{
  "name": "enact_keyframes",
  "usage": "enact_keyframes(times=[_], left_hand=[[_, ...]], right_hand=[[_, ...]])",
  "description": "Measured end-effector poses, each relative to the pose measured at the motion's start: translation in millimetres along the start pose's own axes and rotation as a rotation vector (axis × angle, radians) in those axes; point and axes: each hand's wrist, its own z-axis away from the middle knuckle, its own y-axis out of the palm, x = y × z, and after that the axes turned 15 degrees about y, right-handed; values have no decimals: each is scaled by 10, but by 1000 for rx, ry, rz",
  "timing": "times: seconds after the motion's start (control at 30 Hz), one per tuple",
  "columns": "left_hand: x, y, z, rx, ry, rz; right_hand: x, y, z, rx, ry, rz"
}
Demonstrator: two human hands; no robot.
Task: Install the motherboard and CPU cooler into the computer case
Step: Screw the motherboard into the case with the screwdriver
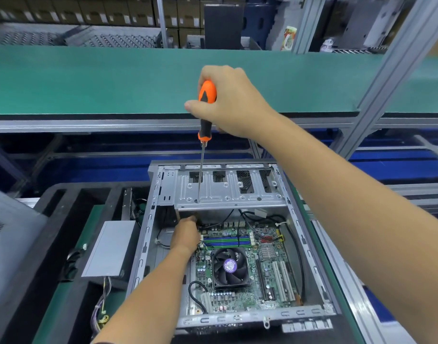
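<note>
The open grey computer case (148, 234) lies flat in front of me. A green motherboard (270, 271) sits inside it, with a black CPU cooler fan (230, 266) mounted near its middle. My right hand (230, 100) grips the orange-and-black handle of a long screwdriver (205, 115). Its shaft runs down through a hole in the metal drive bay (228, 189) at the case's far end. My left hand (185, 234) reaches under the drive bay at the board's far left corner. Its fingertips are hidden, so what it touches is unclear.
A grey power supply (108, 247) with loose wires lies left of the case on a black tray (64, 202). A green conveyor belt (113, 78) runs across behind. Aluminium frame posts (386, 83) rise at the right.
</note>
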Motion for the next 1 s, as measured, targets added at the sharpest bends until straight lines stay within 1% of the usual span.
enact_keyframes(times=[0.1, 0.3, 0.53, 0.7, 0.87, 0.93, 1.0], left_hand=[[-7, -9, 1, -2, 2, -1], [-18, -28, 9, 5, 14, -34], [-20, -22, 0, 13, 32, -63], [-59, -94, 41, 65, 22, -89], [-220, -322, 116, 165, -36, -160], [-299, -414, 158, 126, -21, -134], [-380, -501, 226, 71, 11, -96]], right_hand=[[12, -86, -21, -57, -7, -1], [-33, -151, 59, -25, 7, -9], [2, -304, 135, -55, 4, -66], [5, -420, 160, -113, -3, -101], [30, -499, 123, -257, 19, -269], [58, -513, 100, -303, 34, -350], [88, -534, 68, -317, 57, -412]])
